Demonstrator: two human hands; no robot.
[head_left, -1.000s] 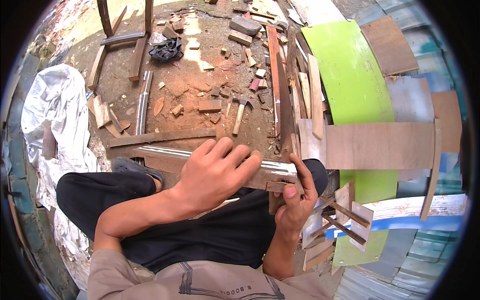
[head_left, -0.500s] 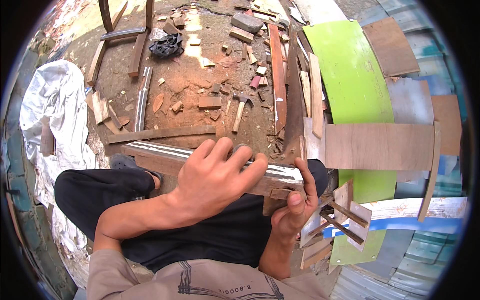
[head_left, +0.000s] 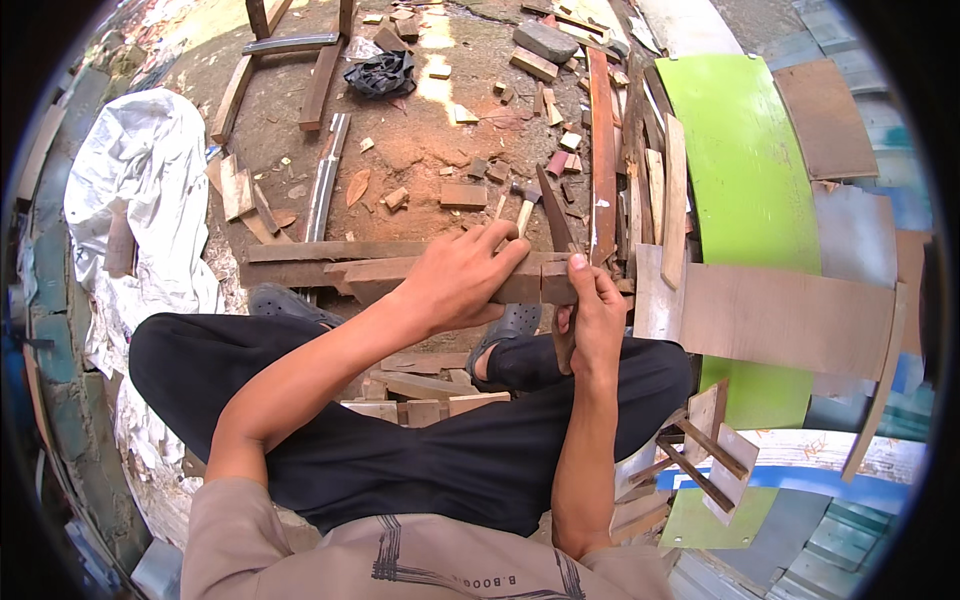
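My left hand (head_left: 462, 268) grips a brown wooden bar (head_left: 372, 284) from above, fingers bent over its far side. The bar lies crosswise above my feet, and a thin dark line crosses it near its right end. My right hand (head_left: 596, 318) is closed at that end around the handle of a handsaw (head_left: 556, 212). The saw's dark, rusty blade points away from me past the bar, and part of the brown handle shows below my fingers. Whether the teeth touch the wood cannot be made out.
A hammer (head_left: 526, 205) lies among wood offcuts (head_left: 464, 196) on the ground ahead. Long boards (head_left: 602, 150) and a green panel (head_left: 735, 160) lie to the right. White cloth (head_left: 140, 170) is at left, a black plastic bag (head_left: 380, 74) farther off.
The bar has turned so its white-striped face no longer shows, and it sits farther from my body. My right hand has shifted from the bar's end onto the saw's handle. The view has shifted.
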